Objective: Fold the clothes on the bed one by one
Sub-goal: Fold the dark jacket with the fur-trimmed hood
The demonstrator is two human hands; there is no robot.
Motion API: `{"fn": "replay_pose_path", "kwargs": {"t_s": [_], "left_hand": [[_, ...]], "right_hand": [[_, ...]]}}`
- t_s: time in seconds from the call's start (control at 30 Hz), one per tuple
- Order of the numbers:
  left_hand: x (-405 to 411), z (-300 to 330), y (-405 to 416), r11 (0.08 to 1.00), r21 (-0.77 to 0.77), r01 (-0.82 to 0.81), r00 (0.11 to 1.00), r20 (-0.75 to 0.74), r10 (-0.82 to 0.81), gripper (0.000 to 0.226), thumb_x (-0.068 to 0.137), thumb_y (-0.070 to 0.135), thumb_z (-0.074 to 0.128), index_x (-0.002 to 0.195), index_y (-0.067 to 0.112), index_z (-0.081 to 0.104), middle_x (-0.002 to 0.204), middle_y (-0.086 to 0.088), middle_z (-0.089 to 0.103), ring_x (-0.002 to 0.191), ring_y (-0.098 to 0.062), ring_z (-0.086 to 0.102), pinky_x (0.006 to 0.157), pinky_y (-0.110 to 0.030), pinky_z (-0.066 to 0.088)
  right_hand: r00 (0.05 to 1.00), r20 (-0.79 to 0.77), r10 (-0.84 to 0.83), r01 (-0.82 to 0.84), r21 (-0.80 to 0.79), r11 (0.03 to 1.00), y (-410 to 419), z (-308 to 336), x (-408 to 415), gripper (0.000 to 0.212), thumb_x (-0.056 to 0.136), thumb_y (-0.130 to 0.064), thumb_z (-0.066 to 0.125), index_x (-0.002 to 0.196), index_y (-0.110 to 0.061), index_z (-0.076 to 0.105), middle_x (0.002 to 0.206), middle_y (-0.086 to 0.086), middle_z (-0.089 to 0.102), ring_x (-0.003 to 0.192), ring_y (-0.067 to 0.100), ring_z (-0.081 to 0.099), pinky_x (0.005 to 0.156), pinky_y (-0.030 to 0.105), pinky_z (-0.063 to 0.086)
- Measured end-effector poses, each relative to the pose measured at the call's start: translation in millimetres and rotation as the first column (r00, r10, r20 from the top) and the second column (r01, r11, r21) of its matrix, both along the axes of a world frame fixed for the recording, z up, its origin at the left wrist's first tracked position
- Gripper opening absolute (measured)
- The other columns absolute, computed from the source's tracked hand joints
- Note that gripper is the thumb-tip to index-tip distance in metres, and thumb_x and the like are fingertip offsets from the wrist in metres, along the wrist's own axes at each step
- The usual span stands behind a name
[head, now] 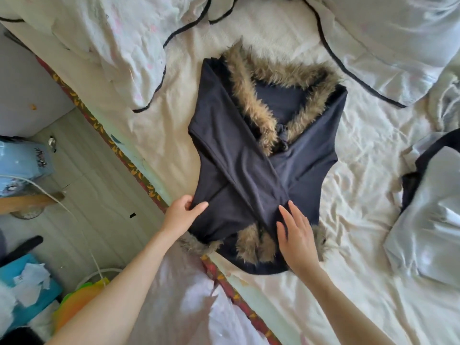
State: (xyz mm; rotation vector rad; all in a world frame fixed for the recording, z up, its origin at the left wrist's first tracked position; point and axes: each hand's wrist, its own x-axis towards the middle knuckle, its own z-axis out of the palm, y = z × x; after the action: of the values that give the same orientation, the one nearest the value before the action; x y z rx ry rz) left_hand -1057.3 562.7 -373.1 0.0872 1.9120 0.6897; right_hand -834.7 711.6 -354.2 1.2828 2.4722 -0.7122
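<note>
A dark navy garment [251,150] with a tan fur collar [251,105] and fur cuffs [254,245] lies flat in the middle of the bed, both sleeves crossed over its front. My left hand [180,215] pinches the garment's lower left edge between thumb and fingers. My right hand [296,235] rests flat, fingers spread, on the lower right part where a sleeve ends.
White bedsheet [361,195] lies under the garment. A crumpled white quilt with black piping [119,51] sits top left, another [388,41] top right. A pale grey garment [428,220] lies at right. The bed's patterned edge [129,165] runs diagonally; floor clutter is to the left.
</note>
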Motion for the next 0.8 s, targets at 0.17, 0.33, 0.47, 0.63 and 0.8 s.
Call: {"fn": "replay_pose_path", "kwargs": {"t_s": [0.17, 0.33, 0.47, 0.63, 0.8], "left_hand": [[18.2, 6.3, -34.1, 0.992, -0.100, 0.079, 0.994, 0.086, -0.071, 0.068, 0.088, 0.040, 0.062, 0.142, 0.008, 0.037, 0.141, -0.001, 0.043, 0.133, -0.022, 0.038, 0.103, -0.034, 0.036], [34.8, 19.9, -54.4, 0.996, -0.065, -0.066, 0.989, 0.125, 0.074, 0.072, 0.081, 0.044, 0.068, 0.141, 0.018, 0.037, 0.142, 0.003, 0.041, 0.128, -0.019, 0.043, 0.104, -0.037, 0.037], [42.7, 29.7, -62.3, 0.924, 0.022, -0.382, 0.899, 0.242, 0.366, 0.045, 0.081, 0.028, 0.068, 0.123, 0.016, 0.055, 0.124, -0.006, 0.061, 0.110, -0.022, 0.061, 0.094, -0.037, 0.048], [54.5, 37.5, -57.8, 0.844, 0.059, -0.533, 0.829, 0.235, 0.507, 0.032, 0.090, 0.018, 0.060, 0.120, 0.008, 0.056, 0.112, -0.007, 0.065, 0.103, -0.022, 0.063, 0.082, -0.033, 0.051], [57.7, 43.4, -57.1, 0.754, 0.039, -0.656, 0.735, 0.261, 0.626, 0.028, 0.091, 0.017, 0.060, 0.116, 0.006, 0.056, 0.114, -0.010, 0.063, 0.106, -0.025, 0.061, 0.088, -0.039, 0.049]], "right_hand": [[0.985, 0.029, -0.172, 0.170, 0.070, 0.983, -1.2, -0.8, 71.2, 0.027, 0.089, -0.007, 0.059, 0.115, -0.005, 0.066, 0.130, 0.020, 0.056, 0.121, 0.040, 0.050, 0.103, 0.050, 0.038], [0.629, -0.036, -0.776, 0.725, -0.333, 0.603, 6.4, 16.5, 76.1, 0.047, 0.093, -0.021, 0.057, 0.138, -0.014, 0.043, 0.133, 0.007, 0.052, 0.119, 0.025, 0.050, 0.093, 0.027, 0.036], [0.340, 0.007, -0.940, 0.786, -0.551, 0.280, 6.1, 24.7, 74.5, 0.027, 0.097, -0.036, 0.050, 0.110, -0.015, 0.058, 0.097, -0.001, 0.061, 0.087, 0.016, 0.055, 0.071, 0.027, 0.042], [0.279, 0.160, -0.947, 0.743, -0.660, 0.107, 7.0, 23.4, 80.4, 0.018, 0.094, -0.033, 0.056, 0.103, -0.017, 0.058, 0.090, -0.001, 0.055, 0.079, 0.013, 0.054, 0.076, 0.034, 0.044], [0.292, 0.249, -0.923, 0.742, -0.668, 0.054, 8.1, 25.6, 80.3, 0.024, 0.088, -0.024, 0.067, 0.073, -0.014, 0.050, 0.065, -0.003, 0.046, 0.058, 0.012, 0.045, 0.057, 0.027, 0.042]]}}
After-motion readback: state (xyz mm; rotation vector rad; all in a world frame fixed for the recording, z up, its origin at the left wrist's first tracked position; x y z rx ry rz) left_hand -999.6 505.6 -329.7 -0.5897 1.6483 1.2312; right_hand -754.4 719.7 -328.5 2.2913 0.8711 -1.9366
